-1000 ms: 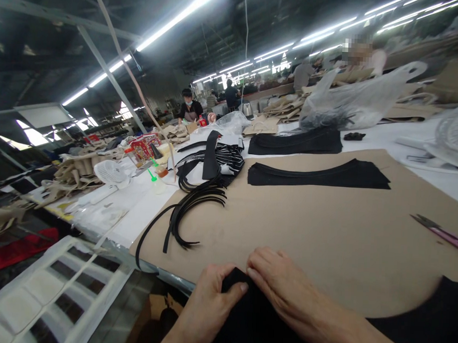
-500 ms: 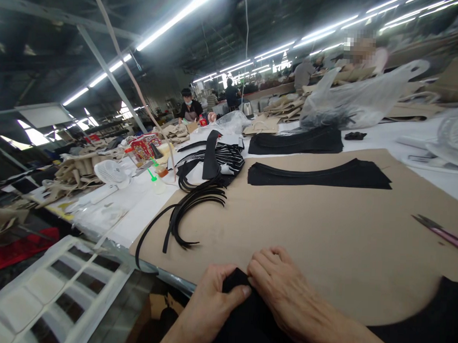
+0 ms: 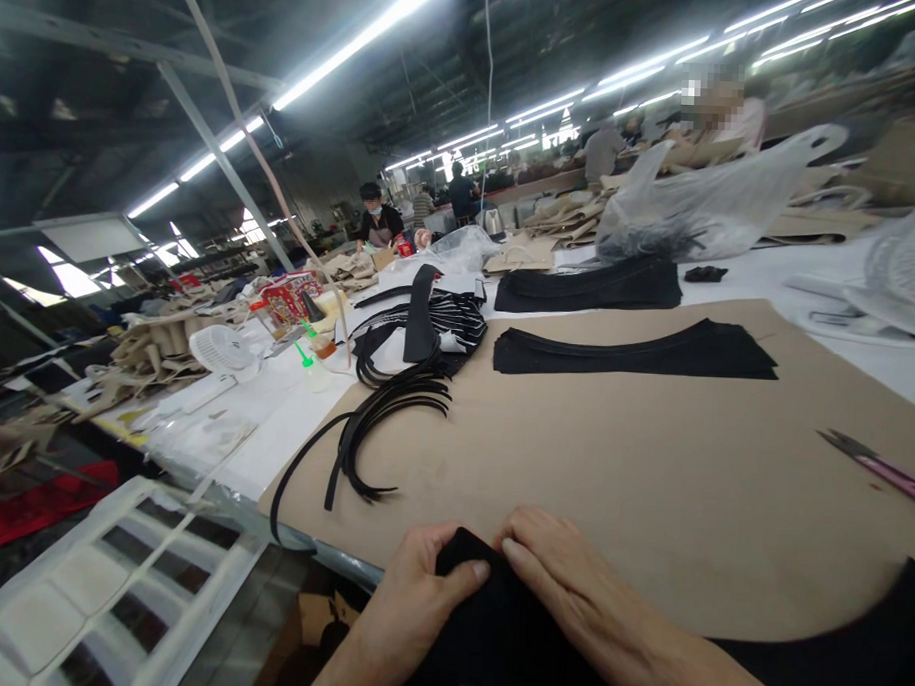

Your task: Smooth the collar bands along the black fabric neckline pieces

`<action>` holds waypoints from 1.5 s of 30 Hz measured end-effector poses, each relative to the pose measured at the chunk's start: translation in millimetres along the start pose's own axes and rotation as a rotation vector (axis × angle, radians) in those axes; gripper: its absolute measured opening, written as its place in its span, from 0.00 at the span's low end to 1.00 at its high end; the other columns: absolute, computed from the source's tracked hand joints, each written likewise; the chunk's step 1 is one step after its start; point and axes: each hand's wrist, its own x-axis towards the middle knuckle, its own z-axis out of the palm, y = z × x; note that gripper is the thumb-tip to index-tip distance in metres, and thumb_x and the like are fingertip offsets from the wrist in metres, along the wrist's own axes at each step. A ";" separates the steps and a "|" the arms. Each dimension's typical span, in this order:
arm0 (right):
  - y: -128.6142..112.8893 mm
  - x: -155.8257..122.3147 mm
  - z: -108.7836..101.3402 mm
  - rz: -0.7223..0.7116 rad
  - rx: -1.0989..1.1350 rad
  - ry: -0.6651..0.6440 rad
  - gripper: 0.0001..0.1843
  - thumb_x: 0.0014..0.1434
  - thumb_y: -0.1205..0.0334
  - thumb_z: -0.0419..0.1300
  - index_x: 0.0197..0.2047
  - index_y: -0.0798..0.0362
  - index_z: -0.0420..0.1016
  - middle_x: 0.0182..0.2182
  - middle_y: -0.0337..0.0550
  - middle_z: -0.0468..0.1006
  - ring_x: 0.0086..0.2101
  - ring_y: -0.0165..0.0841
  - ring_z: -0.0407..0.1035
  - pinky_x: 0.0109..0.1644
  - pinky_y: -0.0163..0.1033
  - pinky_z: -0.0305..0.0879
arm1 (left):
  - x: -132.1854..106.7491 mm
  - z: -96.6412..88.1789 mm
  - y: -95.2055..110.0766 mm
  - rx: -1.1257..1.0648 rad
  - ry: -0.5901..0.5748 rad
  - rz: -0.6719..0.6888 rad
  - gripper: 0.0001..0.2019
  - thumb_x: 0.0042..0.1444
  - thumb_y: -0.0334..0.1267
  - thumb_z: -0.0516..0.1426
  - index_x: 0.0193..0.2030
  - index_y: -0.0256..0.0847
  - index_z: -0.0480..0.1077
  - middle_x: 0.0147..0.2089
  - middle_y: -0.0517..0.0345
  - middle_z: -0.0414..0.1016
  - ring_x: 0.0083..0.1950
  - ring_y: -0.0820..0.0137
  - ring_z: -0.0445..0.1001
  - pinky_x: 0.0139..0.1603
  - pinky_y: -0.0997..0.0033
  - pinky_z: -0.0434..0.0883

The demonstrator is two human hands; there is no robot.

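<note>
Black fabric [image 3: 507, 635] lies at the table's near edge, and a dark part of it or another black piece [image 3: 830, 626] shows at the lower right. My left hand [image 3: 426, 592] pinches the fabric's folded upper edge, thumb on top. My right hand [image 3: 555, 567] is closed at the same edge, just right of the left hand; its fingertips are partly hidden behind the fabric. Beyond the hands, a stack of curved black pieces [image 3: 629, 357] rests on the brown board [image 3: 574, 457]. Black curved strips [image 3: 364, 450] lie to the left of it.
Scissors [image 3: 874, 463] lie at the right. Behind the board are a second black stack [image 3: 586, 287] and a clear plastic bag [image 3: 718, 202]. A small white fan [image 3: 221, 350] and green-tipped bottles [image 3: 307, 348] stand at the left. A white plastic chair [image 3: 80, 600] sits beside the table.
My right hand's fingers have straightened somewhat and lie lower along the fabric edge. The left hand keeps its pinch, with the folded edge shifted slightly left and up.
</note>
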 end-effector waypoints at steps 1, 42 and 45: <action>1.0 -0.1 -1.9 0.027 0.034 0.000 0.16 0.71 0.66 0.38 0.45 0.48 0.65 0.43 0.42 0.73 0.44 0.31 0.67 0.51 0.39 0.64 | 0.3 -0.4 0.3 0.005 -0.001 -0.003 0.14 0.49 0.46 0.61 0.30 0.35 0.69 0.25 0.64 0.61 0.28 0.76 0.56 0.28 0.76 0.55; 33.9 -8.1 -49.8 0.475 0.234 -0.245 0.07 0.53 0.62 0.59 0.36 0.54 0.76 0.28 0.35 0.71 0.30 0.28 0.64 0.30 0.31 0.56 | 52.7 -63.5 -0.6 -0.061 0.165 -0.032 0.19 0.44 0.53 0.65 0.28 0.37 0.72 0.25 0.61 0.72 0.28 0.73 0.67 0.32 0.76 0.61; 57.6 -30.3 -78.1 0.531 0.195 -0.270 0.09 0.54 0.60 0.60 0.37 0.54 0.77 0.28 0.36 0.72 0.29 0.29 0.64 0.30 0.31 0.56 | 70.2 -74.4 -0.8 -0.076 0.157 -0.074 0.20 0.42 0.53 0.66 0.30 0.37 0.72 0.25 0.62 0.72 0.27 0.74 0.68 0.30 0.77 0.62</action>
